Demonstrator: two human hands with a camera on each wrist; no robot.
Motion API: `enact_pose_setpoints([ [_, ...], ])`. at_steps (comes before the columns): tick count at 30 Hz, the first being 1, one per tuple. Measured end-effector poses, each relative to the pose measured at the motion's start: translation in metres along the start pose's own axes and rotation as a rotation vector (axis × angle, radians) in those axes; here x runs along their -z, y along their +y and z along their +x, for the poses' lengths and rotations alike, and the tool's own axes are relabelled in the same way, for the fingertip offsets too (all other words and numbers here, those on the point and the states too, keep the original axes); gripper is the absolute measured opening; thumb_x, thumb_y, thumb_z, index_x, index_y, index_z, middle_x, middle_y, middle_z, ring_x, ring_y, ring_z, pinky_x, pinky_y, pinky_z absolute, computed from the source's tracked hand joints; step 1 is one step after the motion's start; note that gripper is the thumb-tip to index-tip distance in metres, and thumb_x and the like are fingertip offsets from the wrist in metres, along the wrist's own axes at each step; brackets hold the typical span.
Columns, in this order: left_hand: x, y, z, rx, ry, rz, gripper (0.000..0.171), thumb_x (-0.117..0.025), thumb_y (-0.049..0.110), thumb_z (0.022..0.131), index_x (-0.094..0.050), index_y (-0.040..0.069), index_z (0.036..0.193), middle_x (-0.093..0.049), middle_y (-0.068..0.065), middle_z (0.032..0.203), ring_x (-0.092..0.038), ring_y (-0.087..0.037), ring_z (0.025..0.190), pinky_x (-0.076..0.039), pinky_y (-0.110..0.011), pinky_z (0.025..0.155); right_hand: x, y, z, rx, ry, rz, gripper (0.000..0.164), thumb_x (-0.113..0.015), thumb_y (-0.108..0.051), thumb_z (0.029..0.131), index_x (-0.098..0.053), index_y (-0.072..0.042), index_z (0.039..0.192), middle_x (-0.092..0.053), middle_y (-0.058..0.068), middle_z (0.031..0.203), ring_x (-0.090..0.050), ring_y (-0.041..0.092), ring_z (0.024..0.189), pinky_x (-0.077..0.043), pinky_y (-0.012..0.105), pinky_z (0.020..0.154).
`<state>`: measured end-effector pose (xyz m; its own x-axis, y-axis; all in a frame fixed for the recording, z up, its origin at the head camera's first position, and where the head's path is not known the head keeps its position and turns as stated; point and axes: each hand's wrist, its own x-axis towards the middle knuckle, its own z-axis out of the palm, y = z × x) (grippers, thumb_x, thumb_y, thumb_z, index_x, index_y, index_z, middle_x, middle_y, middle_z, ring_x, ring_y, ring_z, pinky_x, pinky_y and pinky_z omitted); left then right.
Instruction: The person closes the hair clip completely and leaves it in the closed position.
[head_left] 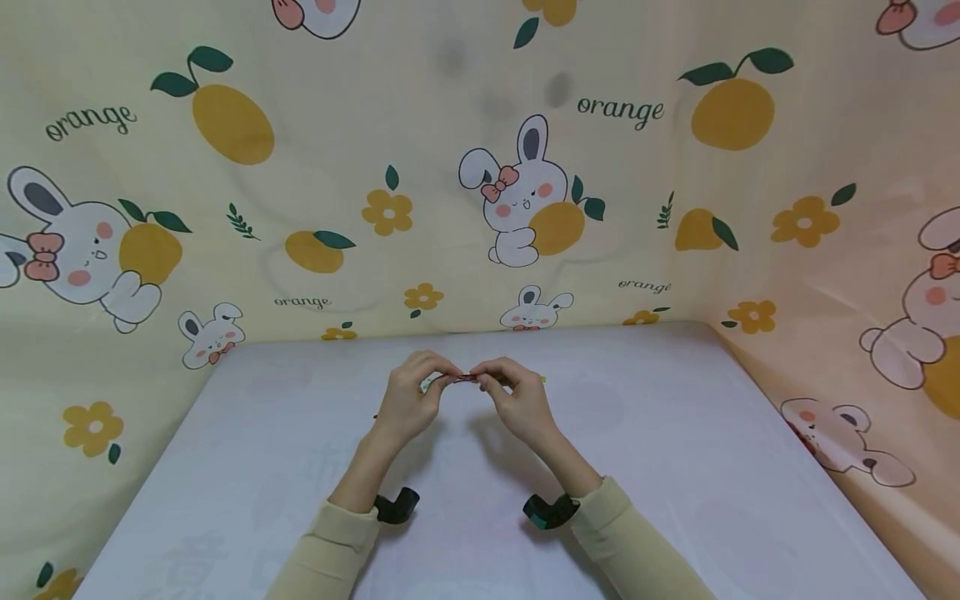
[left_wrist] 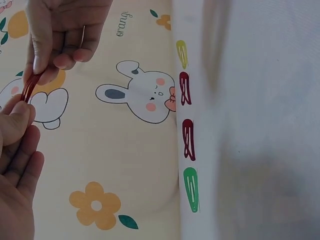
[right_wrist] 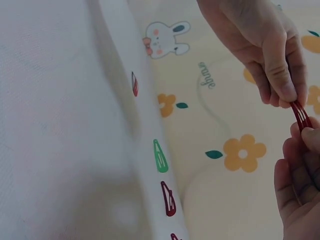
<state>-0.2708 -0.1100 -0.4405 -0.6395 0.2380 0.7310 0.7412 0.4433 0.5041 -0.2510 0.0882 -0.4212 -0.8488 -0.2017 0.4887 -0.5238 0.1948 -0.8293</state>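
In the head view a dark red snap hair clip (head_left: 467,378) is held up over the table between both hands. My left hand (head_left: 408,402) pinches one end with thumb and fingertips. My right hand (head_left: 523,402) pinches the other end the same way. Up close in the right wrist view, the narrow bars of the held clip (right_wrist: 301,116) show between the fingertips, which cover its ends. The other fingers of both hands are loosely curled.
Behind the hands several snap clips lie in a row on the white table (head_left: 637,467): a yellow clip (left_wrist: 182,55), dark red clips (left_wrist: 188,140), a green clip (left_wrist: 191,190) and a red one (right_wrist: 134,84) at the left. A printed cloth (head_left: 420,108) hangs behind.
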Motion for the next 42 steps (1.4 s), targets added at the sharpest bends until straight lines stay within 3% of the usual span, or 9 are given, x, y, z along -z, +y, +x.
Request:
enact_pose_setpoints([
  [6,-0.001,-0.001,0.0,-0.026,0.004,-0.01,0.019,-0.078,-0.011,0.086,-0.078,0.005,0.096,-0.074,-0.003,0.095,-0.068,-0.023,0.098,-0.055,-0.037,0.086,0.001,-0.001,0.0,-0.031,0.009,0.05,0.012,-0.065,0.007,0.098,-0.073,0.007,0.107,-0.074,0.02,0.1,-0.067,0.028,0.084,-0.055,0.024,0.077],
  [14,0.0,-0.001,0.001,-0.106,0.014,0.039,0.019,-0.081,-0.007,0.084,-0.078,0.004,0.099,-0.072,-0.004,0.097,-0.067,-0.023,0.098,-0.055,-0.034,0.086,0.001,0.0,0.0,-0.052,0.043,0.101,0.013,-0.066,0.006,0.098,-0.074,0.007,0.107,-0.075,0.021,0.099,-0.064,0.013,0.08,-0.052,0.022,0.074],
  [22,0.001,-0.001,0.002,-0.134,-0.006,0.089,0.017,-0.082,-0.002,0.085,-0.078,0.005,0.1,-0.072,-0.003,0.098,-0.066,-0.022,0.098,-0.054,-0.033,0.085,0.001,0.002,0.0,-0.154,0.047,0.139,0.013,-0.068,0.002,0.098,-0.075,0.004,0.108,-0.073,0.018,0.093,-0.062,0.011,0.077,-0.049,0.021,0.068],
  [28,0.002,-0.002,0.001,-0.114,-0.017,0.102,0.015,-0.081,-0.001,0.086,-0.079,0.005,0.1,-0.072,-0.002,0.098,-0.065,-0.021,0.097,-0.054,-0.032,0.083,-0.003,0.032,0.003,-0.174,0.028,0.162,0.013,-0.069,-0.007,0.1,-0.076,-0.003,0.11,-0.074,0.014,0.098,-0.063,0.015,0.079,-0.053,0.026,0.072],
  [37,0.001,-0.005,-0.001,-0.114,0.007,0.111,0.017,-0.083,-0.002,0.084,-0.079,0.005,0.1,-0.072,-0.002,0.097,-0.066,-0.021,0.097,-0.054,-0.033,0.082,-0.005,0.037,0.003,-0.199,0.013,0.102,0.02,-0.07,-0.005,0.099,-0.074,-0.001,0.118,-0.074,0.016,0.11,-0.066,0.02,0.087,-0.053,0.025,0.076],
  [42,0.001,-0.007,-0.001,-0.098,0.016,0.114,0.017,-0.083,0.0,0.085,-0.079,0.006,0.1,-0.072,-0.002,0.096,-0.066,-0.022,0.096,-0.055,-0.035,0.082,-0.006,0.038,0.002,-0.123,0.014,0.001,0.023,-0.071,-0.001,0.097,-0.073,0.0,0.12,-0.074,0.016,0.114,-0.069,0.028,0.088,-0.054,0.029,0.08],
])
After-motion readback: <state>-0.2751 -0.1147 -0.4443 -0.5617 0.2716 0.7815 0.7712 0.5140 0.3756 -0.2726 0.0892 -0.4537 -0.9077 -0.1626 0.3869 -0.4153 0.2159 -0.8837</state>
